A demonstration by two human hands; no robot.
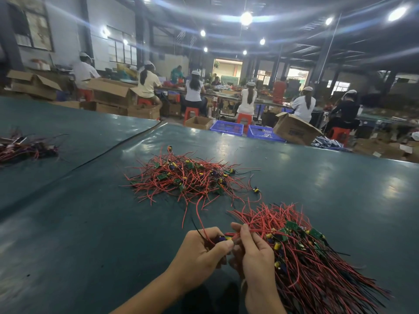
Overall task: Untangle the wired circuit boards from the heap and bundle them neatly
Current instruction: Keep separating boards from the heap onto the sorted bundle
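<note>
1. The left hand is pinched around one wired board, thumb and fingers closed on its small blue-and-yellow parts. A red lead and a black lead rise from this grip toward the heap.
2. The right hand is closed on the near edge of the bundle, fingers curled over the red wires just beside the left hand. The two hands are almost touching.
3. The bundle fans out to the right of the right hand and lies on the tabletop. Its green boards cluster near the hand; the wires run away toward the lower right, roughly parallel.
4. The heap lies farther out on the tabletop, apart from the bundle. Loose red strands trail between them.
5. Judged step: adding the single board to the bundle. To do it well:
   - Draw the leads fully clear of the heap before joining; a strand caught there is likely to drag other boards along.
   - Lay the board beside the other green boards, with its wires pointing the same way as the rest.
   - Hold the right-hand grip firm so the fan does not spread.
6. A smaller tangle of wires lies at the far left, well apart.
</note>
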